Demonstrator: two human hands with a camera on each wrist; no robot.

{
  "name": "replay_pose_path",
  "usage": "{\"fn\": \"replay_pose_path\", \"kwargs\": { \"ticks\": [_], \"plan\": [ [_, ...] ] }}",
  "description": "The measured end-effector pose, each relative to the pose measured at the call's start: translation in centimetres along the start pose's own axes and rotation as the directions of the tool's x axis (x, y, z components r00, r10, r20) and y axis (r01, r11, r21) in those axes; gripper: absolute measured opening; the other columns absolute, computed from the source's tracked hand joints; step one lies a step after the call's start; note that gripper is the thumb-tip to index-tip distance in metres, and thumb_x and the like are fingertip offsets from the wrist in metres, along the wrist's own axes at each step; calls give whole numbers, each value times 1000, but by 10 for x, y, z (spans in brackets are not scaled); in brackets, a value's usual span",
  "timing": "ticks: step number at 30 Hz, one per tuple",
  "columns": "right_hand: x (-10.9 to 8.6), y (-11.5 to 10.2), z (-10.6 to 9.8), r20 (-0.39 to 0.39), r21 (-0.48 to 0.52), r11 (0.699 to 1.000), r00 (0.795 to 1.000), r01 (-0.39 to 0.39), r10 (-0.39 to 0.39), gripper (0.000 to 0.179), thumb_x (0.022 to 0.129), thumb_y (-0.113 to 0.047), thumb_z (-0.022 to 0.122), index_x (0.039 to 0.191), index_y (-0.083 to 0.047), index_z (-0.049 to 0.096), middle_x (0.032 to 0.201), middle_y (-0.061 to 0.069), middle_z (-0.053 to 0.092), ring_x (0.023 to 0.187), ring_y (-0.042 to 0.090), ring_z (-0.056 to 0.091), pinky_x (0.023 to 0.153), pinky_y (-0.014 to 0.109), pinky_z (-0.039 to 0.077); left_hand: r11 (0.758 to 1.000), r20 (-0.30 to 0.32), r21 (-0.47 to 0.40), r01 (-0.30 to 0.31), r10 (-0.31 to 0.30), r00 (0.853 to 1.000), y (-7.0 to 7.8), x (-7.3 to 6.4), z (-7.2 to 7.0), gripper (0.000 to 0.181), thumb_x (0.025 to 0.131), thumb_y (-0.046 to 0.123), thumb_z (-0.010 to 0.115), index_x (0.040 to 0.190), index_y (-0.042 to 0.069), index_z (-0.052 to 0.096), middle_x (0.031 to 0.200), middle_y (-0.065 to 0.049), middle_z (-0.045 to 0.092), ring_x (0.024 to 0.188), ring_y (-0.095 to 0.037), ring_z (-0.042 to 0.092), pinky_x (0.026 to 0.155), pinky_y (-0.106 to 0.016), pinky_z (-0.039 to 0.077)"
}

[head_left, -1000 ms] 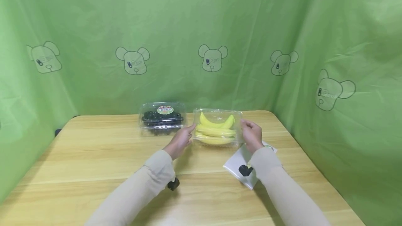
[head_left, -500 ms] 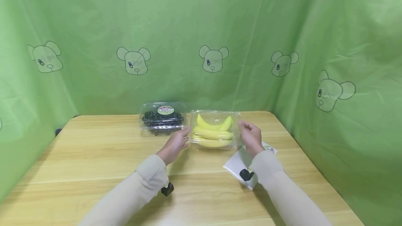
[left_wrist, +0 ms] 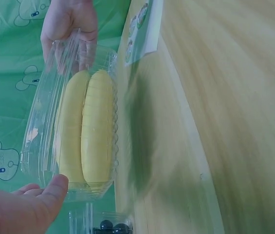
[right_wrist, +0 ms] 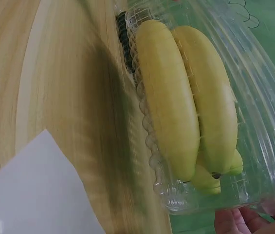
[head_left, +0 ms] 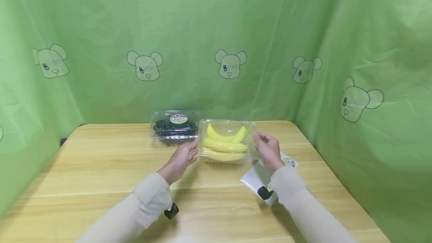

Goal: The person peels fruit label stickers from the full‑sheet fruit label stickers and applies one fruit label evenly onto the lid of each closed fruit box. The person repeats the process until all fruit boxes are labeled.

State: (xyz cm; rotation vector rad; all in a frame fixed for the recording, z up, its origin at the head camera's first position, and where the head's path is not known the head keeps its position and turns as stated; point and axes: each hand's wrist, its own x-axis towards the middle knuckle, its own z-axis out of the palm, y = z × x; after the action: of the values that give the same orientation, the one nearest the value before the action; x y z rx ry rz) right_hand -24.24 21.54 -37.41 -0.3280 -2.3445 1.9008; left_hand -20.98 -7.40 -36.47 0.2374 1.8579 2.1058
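Both hands hold a clear plastic clamshell box point(head_left: 225, 127) with several yellow bananas point(head_left: 225, 146) inside. My left hand point(head_left: 178, 161) grips its left end, with the thumb point(left_wrist: 57, 187) against the lid side. At the other end my right hand point(head_left: 269, 152) pinches the edge, its fingertips point(right_wrist: 234, 219) partly behind the plastic in the right wrist view. The box is raised off the table, tipped so that its lid faces me, and a shadow falls below it. Its lid lies down over the bananas.
Left of the bananas, a second clear box point(head_left: 158, 116) of dark round fruit bears an oval label point(head_left: 179, 119) and stands at the table's back edge. A white sheet point(head_left: 255, 178) with colourful round stickers point(head_left: 289, 162) lies under the right forearm. Green curtains point(head_left: 189, 18) surround the table point(head_left: 101, 168).
The box of bananas has moved left and slightly toward me, close to the dark fruit box. Both hands have travelled with it, the left forearm swinging further left.
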Motion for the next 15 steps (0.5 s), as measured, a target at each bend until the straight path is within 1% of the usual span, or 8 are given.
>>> {"fn": "replay_pose_path", "kwargs": {
  "ticks": [5, 8, 11, 15],
  "plan": [
    [-5, -1, -1, 4, -20, 1000, 1000, 10, -10, 49, 101, -33, 52, 140, -5, 45, 141, 15, 46, 127, 29, 45, 106, 39, 42, 1000, 0, -9, -7, 7, 1000, 0, -6, -2, 70, 104, 37, 36, 149, -11, 11, 156, -28, 12, 142, -42, 19, 116, -50, 20],
    [-9, 1, -1, 16, -37, 999, 1000, 18, -18, 54, 100, -36, 53, 142, -4, 43, 142, 16, 45, 127, 30, 45, 106, 40, 41, 1000, 6, -18, -17, 17, 1000, -2, -12, -3, 69, 104, 36, 36, 149, -10, 12, 156, -28, 13, 141, -43, 19, 116, -50, 20],
    [-14, 1, -1, 28, -44, 999, 999, 26, -25, 54, 100, -36, 53, 141, -3, 43, 142, 17, 45, 127, 31, 44, 107, 41, 40, 999, 19, -25, -24, 25, 1000, -3, -18, -4, 66, 104, 34, 35, 148, -11, 15, 155, -29, 14, 141, -44, 19, 116, -50, 20],
    [-19, 2, 0, 32, -58, 998, 999, 28, -26, 50, 99, -34, 55, 139, -4, 46, 139, 15, 47, 124, 30, 46, 105, 42, 42, 999, 18, -32, -22, 23, 1000, -2, -26, -6, 65, 105, 31, 34, 147, -13, 15, 155, -30, 13, 141, -45, 19, 115, -51, 20]
  ]
}}
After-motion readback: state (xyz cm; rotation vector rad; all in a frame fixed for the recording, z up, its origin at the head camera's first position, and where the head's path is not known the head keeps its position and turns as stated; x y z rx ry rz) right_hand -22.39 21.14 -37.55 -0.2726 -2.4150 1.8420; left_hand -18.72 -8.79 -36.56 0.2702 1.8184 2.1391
